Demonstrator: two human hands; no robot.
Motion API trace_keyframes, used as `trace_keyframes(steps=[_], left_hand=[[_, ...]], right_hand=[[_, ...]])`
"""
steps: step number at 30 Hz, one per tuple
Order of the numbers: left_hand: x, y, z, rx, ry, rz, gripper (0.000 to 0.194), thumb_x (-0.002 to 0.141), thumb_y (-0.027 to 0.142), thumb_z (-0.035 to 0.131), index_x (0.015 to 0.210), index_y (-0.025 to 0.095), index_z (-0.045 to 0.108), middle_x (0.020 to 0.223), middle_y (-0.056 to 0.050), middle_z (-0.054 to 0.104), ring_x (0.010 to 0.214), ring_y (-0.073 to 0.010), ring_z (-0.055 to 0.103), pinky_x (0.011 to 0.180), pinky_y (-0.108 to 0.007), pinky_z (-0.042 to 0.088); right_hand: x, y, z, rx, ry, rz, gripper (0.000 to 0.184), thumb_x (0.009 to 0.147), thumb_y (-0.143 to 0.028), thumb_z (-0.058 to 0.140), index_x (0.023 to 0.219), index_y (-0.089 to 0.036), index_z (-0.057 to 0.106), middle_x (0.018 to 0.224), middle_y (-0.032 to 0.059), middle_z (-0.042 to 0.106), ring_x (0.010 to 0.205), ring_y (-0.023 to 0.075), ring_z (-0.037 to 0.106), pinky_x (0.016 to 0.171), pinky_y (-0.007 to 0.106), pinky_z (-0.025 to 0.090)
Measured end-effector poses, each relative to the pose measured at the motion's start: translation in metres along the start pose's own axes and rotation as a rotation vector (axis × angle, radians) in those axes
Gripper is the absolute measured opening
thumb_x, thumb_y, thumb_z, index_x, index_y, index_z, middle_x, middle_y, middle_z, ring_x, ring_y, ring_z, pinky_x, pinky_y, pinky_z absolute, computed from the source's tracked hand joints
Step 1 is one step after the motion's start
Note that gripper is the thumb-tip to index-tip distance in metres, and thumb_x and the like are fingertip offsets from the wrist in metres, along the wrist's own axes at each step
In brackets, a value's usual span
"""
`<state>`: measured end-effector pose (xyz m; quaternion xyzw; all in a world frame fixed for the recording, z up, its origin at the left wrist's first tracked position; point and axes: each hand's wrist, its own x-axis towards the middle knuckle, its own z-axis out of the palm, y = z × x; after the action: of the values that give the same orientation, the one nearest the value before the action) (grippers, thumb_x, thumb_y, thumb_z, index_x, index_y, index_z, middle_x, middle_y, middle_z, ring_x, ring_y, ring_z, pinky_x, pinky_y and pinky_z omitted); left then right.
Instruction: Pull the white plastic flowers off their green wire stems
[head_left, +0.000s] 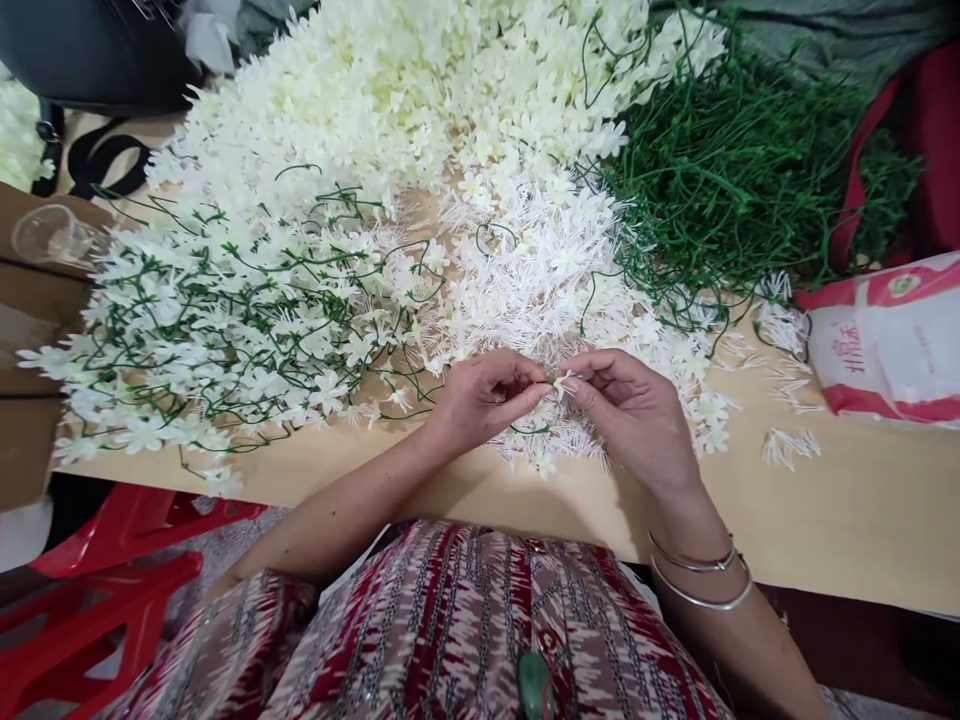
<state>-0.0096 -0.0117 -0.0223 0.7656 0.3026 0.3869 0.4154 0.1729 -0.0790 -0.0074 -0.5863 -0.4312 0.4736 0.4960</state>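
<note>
My left hand [480, 398] and my right hand [634, 410] meet above the near edge of the wooden table [862, 500]. Between their fingertips they pinch a small white artificial flower [564, 382] on a thin green stem [534, 430]. Directly behind the hands lies a loose heap of white spiky flower parts [540, 270]. To the left spreads a pile of finished white flowers on green stems [225, 320].
A large mound of cream petals [405, 90] fills the back. Bare green wire stems [750, 180] are piled at the back right. A red and white bag [892, 340] lies at right, a clear plastic cup [49, 235] at left, a red stool [97, 590] below.
</note>
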Motion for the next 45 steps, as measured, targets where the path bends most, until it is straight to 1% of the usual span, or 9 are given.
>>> trace_keyframes(steps=[4,9,18,23,28,35,40,43,45], left_hand=[[0.001,-0.001,-0.003,0.043,-0.048,0.036,0.005,0.095,0.023,0.069,0.096,0.018,0.071,0.079,-0.002,0.071,0.065,-0.0083,0.061,0.060,-0.020,0.050],[0.002,-0.005,-0.006,0.030,-0.095,0.073,0.010,0.099,0.028,0.068,0.099,0.019,0.071,0.087,-0.004,0.076,0.075,-0.0103,0.069,0.066,-0.022,0.053],[-0.001,-0.006,-0.006,0.010,-0.126,0.007,0.010,0.098,0.030,0.069,0.098,0.021,0.073,0.087,-0.003,0.077,0.075,-0.0096,0.071,0.067,-0.021,0.056],[-0.002,-0.007,-0.006,0.012,-0.113,0.042,0.008,0.097,0.026,0.071,0.097,0.019,0.073,0.085,-0.003,0.078,0.076,-0.0102,0.072,0.069,-0.022,0.056],[-0.002,-0.007,-0.006,0.013,-0.110,0.022,0.007,0.097,0.026,0.071,0.097,0.019,0.073,0.087,-0.003,0.079,0.077,-0.0105,0.073,0.070,-0.022,0.057],[-0.002,-0.009,-0.008,0.032,-0.132,0.031,0.006,0.097,0.025,0.070,0.096,0.020,0.073,0.086,-0.003,0.079,0.077,-0.0109,0.073,0.070,-0.023,0.058],[0.000,-0.008,-0.005,0.043,-0.093,0.048,0.009,0.097,0.027,0.071,0.095,0.018,0.073,0.082,-0.003,0.076,0.071,-0.0102,0.070,0.065,-0.021,0.055],[0.002,-0.005,-0.005,0.074,-0.018,0.103,0.007,0.097,0.024,0.070,0.097,0.018,0.071,0.084,-0.004,0.076,0.070,-0.0098,0.068,0.063,-0.020,0.053],[0.002,-0.002,-0.006,0.085,0.061,0.116,0.006,0.097,0.022,0.068,0.100,0.018,0.071,0.087,-0.004,0.076,0.070,-0.0096,0.068,0.063,-0.020,0.054]], right_hand=[[0.002,0.002,-0.002,-0.002,0.018,-0.001,0.007,0.085,-0.029,0.079,0.091,-0.028,0.077,0.081,0.0001,0.070,0.071,0.0145,0.058,0.061,0.028,0.047],[0.005,0.001,-0.005,0.035,-0.044,0.025,0.004,0.082,-0.027,0.079,0.085,-0.027,0.077,0.076,-0.0007,0.069,0.071,0.0146,0.059,0.064,0.030,0.048],[0.005,0.003,-0.005,0.029,-0.098,0.050,0.006,0.084,-0.030,0.078,0.085,-0.026,0.074,0.078,0.0001,0.070,0.073,0.0149,0.061,0.066,0.030,0.049],[0.003,0.007,-0.004,0.012,-0.088,0.047,0.005,0.086,-0.029,0.076,0.087,-0.024,0.074,0.078,0.0001,0.070,0.072,0.0141,0.061,0.065,0.029,0.048],[0.002,0.006,-0.003,-0.011,-0.066,0.054,0.005,0.086,-0.029,0.075,0.086,-0.023,0.074,0.076,-0.0002,0.069,0.068,0.0123,0.058,0.061,0.026,0.045],[0.010,0.001,-0.004,-0.019,-0.134,0.064,0.009,0.084,-0.030,0.076,0.082,-0.022,0.072,0.071,-0.0020,0.066,0.064,0.0101,0.056,0.059,0.024,0.044],[0.014,0.002,-0.003,0.059,-0.131,0.047,0.014,0.081,-0.032,0.080,0.086,-0.022,0.072,0.073,-0.0022,0.067,0.065,0.0103,0.058,0.059,0.024,0.047],[0.013,0.003,-0.006,0.115,-0.060,-0.018,0.021,0.081,-0.034,0.082,0.097,-0.024,0.072,0.088,0.0009,0.075,0.076,0.0135,0.067,0.066,0.026,0.055],[0.011,0.004,-0.010,0.095,0.028,-0.082,0.018,0.085,-0.035,0.080,0.100,-0.026,0.073,0.094,0.0019,0.076,0.082,0.0150,0.070,0.073,0.029,0.058]])
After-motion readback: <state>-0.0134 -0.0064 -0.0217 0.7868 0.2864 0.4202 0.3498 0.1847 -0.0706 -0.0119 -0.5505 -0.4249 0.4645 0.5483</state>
